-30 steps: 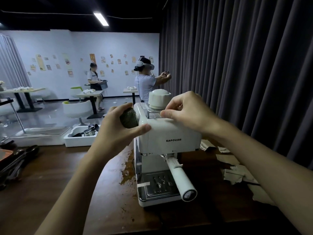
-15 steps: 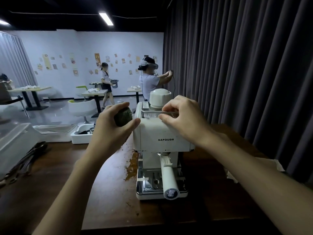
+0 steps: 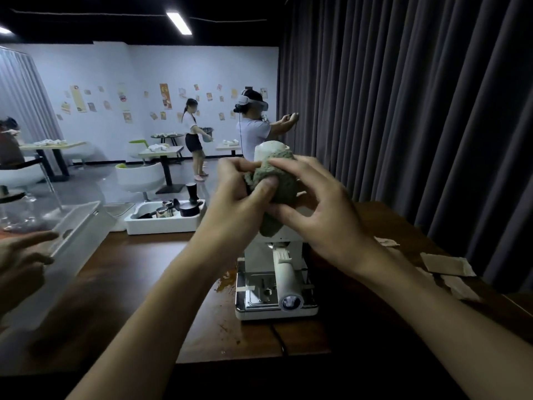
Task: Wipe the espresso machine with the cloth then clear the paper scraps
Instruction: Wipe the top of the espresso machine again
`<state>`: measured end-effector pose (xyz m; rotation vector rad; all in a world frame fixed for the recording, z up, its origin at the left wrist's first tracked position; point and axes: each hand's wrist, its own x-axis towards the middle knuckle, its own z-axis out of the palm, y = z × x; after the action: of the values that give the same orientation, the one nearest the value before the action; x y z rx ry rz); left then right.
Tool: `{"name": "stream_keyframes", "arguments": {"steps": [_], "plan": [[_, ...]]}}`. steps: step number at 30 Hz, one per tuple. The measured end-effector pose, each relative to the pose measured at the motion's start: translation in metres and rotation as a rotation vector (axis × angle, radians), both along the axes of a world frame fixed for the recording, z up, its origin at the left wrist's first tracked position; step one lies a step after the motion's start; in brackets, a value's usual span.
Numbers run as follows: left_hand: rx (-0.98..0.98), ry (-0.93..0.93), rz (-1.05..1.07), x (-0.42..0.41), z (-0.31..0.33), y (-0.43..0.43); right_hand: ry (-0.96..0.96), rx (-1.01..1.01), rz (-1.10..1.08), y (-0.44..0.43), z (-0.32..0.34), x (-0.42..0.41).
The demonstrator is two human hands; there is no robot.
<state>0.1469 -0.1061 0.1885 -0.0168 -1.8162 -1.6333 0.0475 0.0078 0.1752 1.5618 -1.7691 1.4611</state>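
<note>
both hands hold the cloth [image 3: 277, 183] in front of the upper body of the espresso machine [image 3: 275, 284], at frame centre. the left hand [image 3: 242, 192] has its fingers closed on the cloth, thumb pressed over the near fold. the right hand [image 3: 314, 206] grips the cloth from the 3 o'clock side, thumb and forefinger pinching it, remaining fingers spread and curled. the cloth is a bunched, grey-green mass; its lower end hangs down against the machine front.

the machine stands on the dark wooden bench [image 3: 138, 284]. its upper housing is almost fully hidden behind hands and cloth; only the white dome [image 3: 269, 150] on top, the portafilter handle [image 3: 284, 277] pointing toward the camera and the metal drip tray [image 3: 259, 287] are visible. a brown spill [image 3: 226, 280] lies on the bench at the tray's 9 o'clock edge. a dark cable [image 3: 278, 337] runs from the machine base toward 6 o'clock.

the paper scraps [image 3: 445, 265] lie on the bench at 3 o'clock of the machine, well apart from it; the right forearm covers part of them, so their number cannot be told.

at 9 o'clock, a blurred third hand [image 3: 23, 252] enters at the frame edge, near a clear plastic container [image 3: 72, 226]; whose hand it is cannot be told. a white tray [image 3: 161, 223] of dark and metal utensils stands at 11 o'clock beyond the bench.
</note>
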Motion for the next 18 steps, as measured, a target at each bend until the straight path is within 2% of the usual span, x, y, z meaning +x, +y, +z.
{"name": "stream_keyframes", "arguments": {"steps": [2,3,4,7,9,12,18], "plan": [[0.041,-0.075,-0.130,-0.002,0.000,0.003,0.015,-0.055,-0.073,0.002,-0.004,0.001],[-0.020,-0.086,-0.141,-0.001,0.000,0.001,0.021,-0.059,-0.116,0.003,-0.007,0.001],[-0.135,-0.075,-0.092,0.001,-0.001,-0.003,0.034,-0.047,-0.168,0.004,-0.009,0.000],[-0.620,0.038,0.311,-0.006,-0.007,-0.031,0.080,-0.045,-0.378,0.010,-0.021,-0.005],[-0.787,-0.002,0.408,-0.015,-0.012,-0.050,0.111,-0.049,-0.507,0.016,-0.030,-0.010],[-0.829,-0.115,0.339,-0.027,-0.021,-0.063,0.217,-0.015,-0.612,0.015,-0.043,-0.014],[-0.704,-0.071,0.303,-0.031,-0.020,-0.064,0.350,0.115,-0.594,-0.014,-0.044,-0.001]]}}
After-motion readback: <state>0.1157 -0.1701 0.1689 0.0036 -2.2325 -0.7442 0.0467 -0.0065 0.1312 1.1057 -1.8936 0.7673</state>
